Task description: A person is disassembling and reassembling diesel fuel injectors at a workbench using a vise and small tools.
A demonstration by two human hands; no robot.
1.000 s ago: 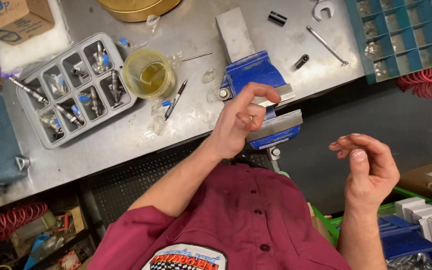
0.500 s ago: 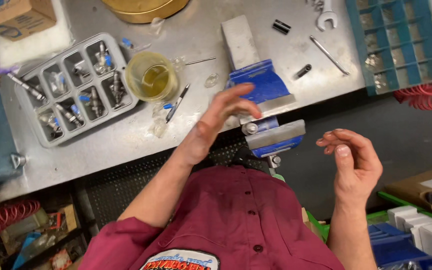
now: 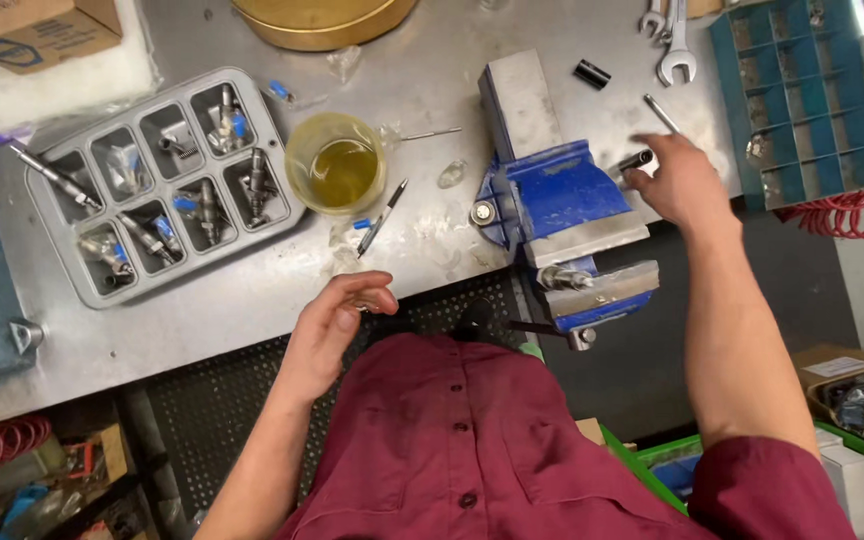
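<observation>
At upper right, the right hand (image 3: 687,182) reaches its loosely spread fingers to a small dark metal socket (image 3: 636,160) lying beside the blue bench vise (image 3: 562,205). Pinching it by its sides would likely grip best. At centre, the left hand (image 3: 337,320) curls loosely, seemingly empty.

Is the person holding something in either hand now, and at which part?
Right hand fingertips touch a small black socket at its end; a firm grip cannot be told. Left hand seems empty.
</observation>
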